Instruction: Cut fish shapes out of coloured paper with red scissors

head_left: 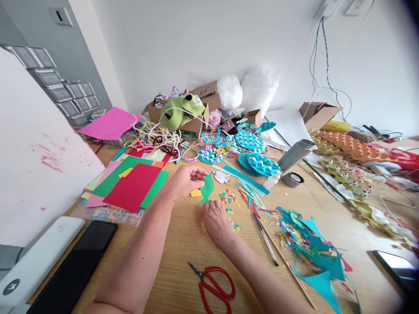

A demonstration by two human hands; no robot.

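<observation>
Head view is showing both hands meeting over a wooden table (178,248), straight beyond the red scissors (214,285). The left hand (185,179) is pinching the upper edge of a green paper cutout (207,187) between thumb and fingers. The right hand (218,222) is lying knuckles-up, fingertips gathering at the cutout's lower tip; whether they are gripping it, I cannot tell. Coloured paper sheets (134,187) are lying beyond and left of the scissors, turquoise scraps (314,244) to their right.

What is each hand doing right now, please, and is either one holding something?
Left hand: closed, pinching the green paper cutout.
Right hand: fingertips at the cutout's lower tip; whether it grips cannot be told.
</observation>
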